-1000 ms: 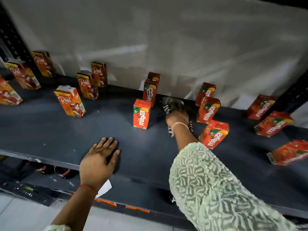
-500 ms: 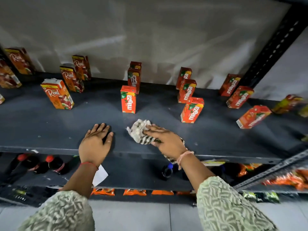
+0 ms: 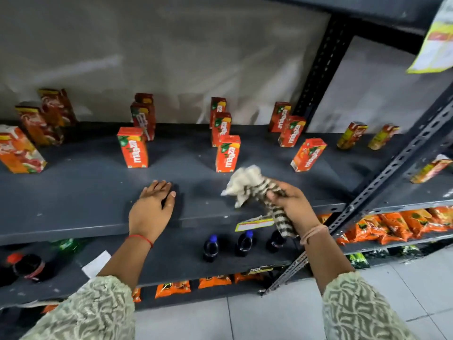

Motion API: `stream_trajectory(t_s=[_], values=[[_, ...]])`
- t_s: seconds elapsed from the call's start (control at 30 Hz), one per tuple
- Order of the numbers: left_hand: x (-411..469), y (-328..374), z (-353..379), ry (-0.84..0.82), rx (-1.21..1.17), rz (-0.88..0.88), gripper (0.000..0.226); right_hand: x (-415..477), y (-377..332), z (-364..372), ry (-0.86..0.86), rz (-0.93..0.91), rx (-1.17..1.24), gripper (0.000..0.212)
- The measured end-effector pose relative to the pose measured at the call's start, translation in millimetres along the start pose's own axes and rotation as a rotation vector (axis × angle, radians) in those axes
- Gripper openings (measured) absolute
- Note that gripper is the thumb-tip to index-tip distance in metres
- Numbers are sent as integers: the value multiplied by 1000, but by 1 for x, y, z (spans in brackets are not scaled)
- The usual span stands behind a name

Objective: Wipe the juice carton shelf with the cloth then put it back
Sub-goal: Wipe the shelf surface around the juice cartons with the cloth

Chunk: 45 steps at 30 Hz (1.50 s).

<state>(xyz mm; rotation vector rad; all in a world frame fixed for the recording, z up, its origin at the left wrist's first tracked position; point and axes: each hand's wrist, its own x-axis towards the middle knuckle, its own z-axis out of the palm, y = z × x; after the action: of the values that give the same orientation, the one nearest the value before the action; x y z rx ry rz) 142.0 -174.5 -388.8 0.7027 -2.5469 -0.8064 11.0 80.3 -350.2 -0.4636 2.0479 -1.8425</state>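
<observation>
Item: dark grey metal juice carton shelf, with your 2 hands at its front edge.

Your left hand lies palm-down on the shelf, fingers pressed flat and close together. Your right hand has its fingers curled tight around a crumpled white-and-black striped cloth, held just above the shelf's front edge, its tail hanging below your wrist. Orange Maaza cartons stand upright behind in 4 loose rows; red Real cartons stand at far left.
</observation>
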Motion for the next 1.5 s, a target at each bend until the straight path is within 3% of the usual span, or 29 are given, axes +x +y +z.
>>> stream_trajectory(t_s=[0.07, 0.1, 0.17, 0.23, 0.43, 0.57, 0.63, 0.8, 0.9, 1.1, 1.2, 1.3, 1.4, 1.5], values=[[3, 18, 14, -24, -17, 4, 37, 16, 5, -12, 254, 15, -76, 36], [4, 27, 23, -46, -16, 9, 38, 25, 9, -14, 289, 26, -304, 40], [6, 38, 38, -71, 24, 17, 39, 43, 25, -10, 168, 16, -857, 52], [7, 40, 46, -73, 82, 7, 40, 67, 37, -4, 110, 23, -1104, 60], [9, 36, 51, -63, 191, 35, 41, 173, 25, -10, 109, 98, -1139, 64], [11, 43, 47, -33, 195, 49, 67, 223, 21, -7, -24, -58, -1166, 59], [11, 44, 47, -27, 201, 39, 63, 225, 21, -7, -108, -116, -1186, 56], [10, 44, 47, -31, 206, 33, 47, 162, 31, -23, -332, -281, -1105, 53], [11, 41, 49, -28, 199, 36, 37, 111, 35, -33, -394, -346, -1063, 51], [10, 39, 50, -48, 195, 32, 38, 41, 33, -29, -436, -473, -983, 50], [11, 38, 49, -67, 182, 39, 39, 26, 33, -26, -447, -462, -886, 49], [11, 37, 48, -81, 179, 54, 40, 13, 27, -32, -487, -289, -654, 46], [10, 37, 47, -91, 150, 42, 40, 10, 14, -60, -336, -218, -453, 45], [10, 39, 46, -106, 137, 42, 40, 22, 10, -105, 100, -225, -484, 43]])
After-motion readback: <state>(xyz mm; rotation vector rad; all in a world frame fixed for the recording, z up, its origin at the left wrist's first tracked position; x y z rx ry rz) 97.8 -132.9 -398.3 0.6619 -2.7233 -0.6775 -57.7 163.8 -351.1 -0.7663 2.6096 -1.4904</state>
